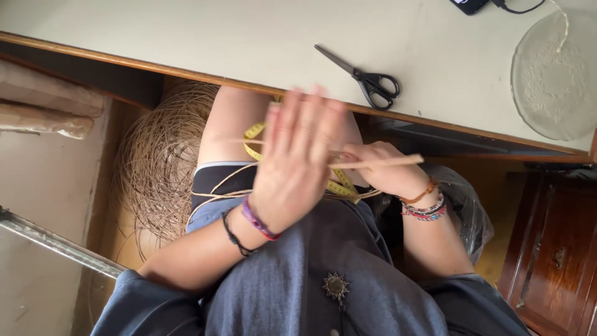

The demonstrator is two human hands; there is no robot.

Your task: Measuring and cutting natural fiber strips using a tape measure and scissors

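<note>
Left hand point(295, 158) open, blurred, over the lap; right hand point(382, 171) grips a stick point(379, 163) and reed strands point(224, 180) below the counter point(186, 31). Strands may tangle with the tape point(339, 186)

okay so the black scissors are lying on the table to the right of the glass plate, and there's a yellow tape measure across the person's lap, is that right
Not quite. In the head view the black scissors lie on the table to the left of the glass plate, not to its right. The yellow tape measure does run across the person's lap, partly hidden behind the left hand.
</note>
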